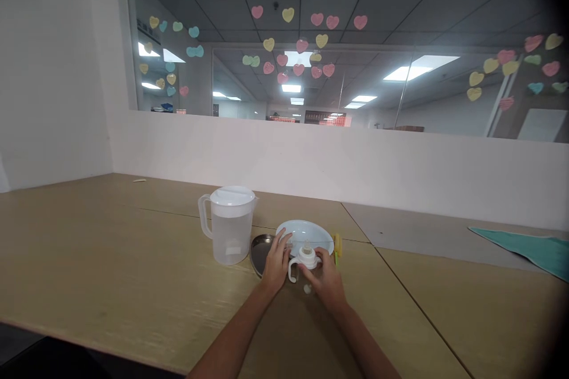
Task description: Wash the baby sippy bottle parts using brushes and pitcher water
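Observation:
My right hand (329, 281) grips a white baby-bottle top (307, 257) with a clear teat pointing up and a curved side handle. The thumb and fingers are closed around its right side. My left hand (276, 262) is just left of that handle, its fingers stretched out and apart at the near rim of a pale blue bowl (306, 226). I cannot make out whether its palm touches anything. A small whitish piece (307, 289) shows below the bottle top, between my wrists. Part of a round dark metal tray (255, 256) is hidden behind my left hand.
A clear lidded pitcher (231, 231) of water stands left of the tray. Something yellow and green (338, 245) lies right of the bowl. A teal cloth (528, 247) is at the far right. Behind the wooden table (133, 266) rises a white wall (284, 154) with a window.

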Motion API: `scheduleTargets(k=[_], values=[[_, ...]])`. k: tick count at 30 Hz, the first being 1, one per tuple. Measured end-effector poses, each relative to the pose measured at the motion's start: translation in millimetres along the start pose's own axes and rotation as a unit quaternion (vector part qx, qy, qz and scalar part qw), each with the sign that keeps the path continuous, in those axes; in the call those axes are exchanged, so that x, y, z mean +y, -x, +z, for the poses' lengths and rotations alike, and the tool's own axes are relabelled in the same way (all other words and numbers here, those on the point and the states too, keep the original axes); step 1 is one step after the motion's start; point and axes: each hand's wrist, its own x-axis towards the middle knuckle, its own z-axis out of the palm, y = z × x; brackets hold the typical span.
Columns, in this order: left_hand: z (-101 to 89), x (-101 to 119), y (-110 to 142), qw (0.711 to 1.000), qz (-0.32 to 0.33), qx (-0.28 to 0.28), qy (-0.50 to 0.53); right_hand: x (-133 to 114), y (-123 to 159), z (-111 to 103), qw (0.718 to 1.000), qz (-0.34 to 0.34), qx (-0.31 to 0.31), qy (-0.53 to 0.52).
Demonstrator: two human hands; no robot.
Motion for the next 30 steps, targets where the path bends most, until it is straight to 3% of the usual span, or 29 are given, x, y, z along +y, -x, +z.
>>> scheduleTargets(k=[8,19,25,30], values=[[-0.4,-4,-3,0.999,-0.016,0.039,0.013,-2,-1,-2,1.0,0.006,0.003,-0.003],[-6.5,-1,-3,0.998,0.033,-0.034,0.037,-4,-1,-2,1.0,0.012,0.0,0.006],[-2.1,-9,-3,0.999,-0.002,-0.001,0.05,-3,-1,-2,1.0,0.004,0.006,0.009],[-1.9,-10,-4,0.997,-0.025,-0.03,0.064,-4,-2,-2,1.0,0.014,0.005,0.005]])
